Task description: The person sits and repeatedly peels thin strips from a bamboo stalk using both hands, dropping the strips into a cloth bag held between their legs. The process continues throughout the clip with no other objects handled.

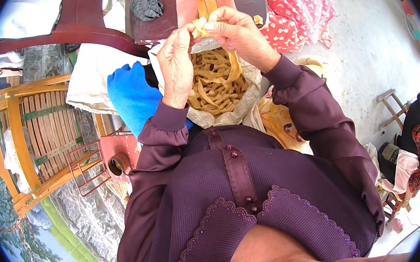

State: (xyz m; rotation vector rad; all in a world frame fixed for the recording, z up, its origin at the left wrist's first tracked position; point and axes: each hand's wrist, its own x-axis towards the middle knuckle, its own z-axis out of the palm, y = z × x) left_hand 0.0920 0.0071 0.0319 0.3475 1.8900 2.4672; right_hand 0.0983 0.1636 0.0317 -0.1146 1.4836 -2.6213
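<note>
Near the top of the head view, I see the left hand (176,65) and right hand (238,32) close together, each with thumb and fingers pinched on a small yellow piece (200,28). It sits between their fingertips, above the near edge of a maroon surface (155,28). Below the hands I have a white sack (216,120), mouth open, full of tan strips (212,82). I cannot tell whether the piece joins the strip under the right hand. A blue cloth (136,98) lies left of the sack; a red floral cloth (302,9) hangs beyond the right hand.
</note>
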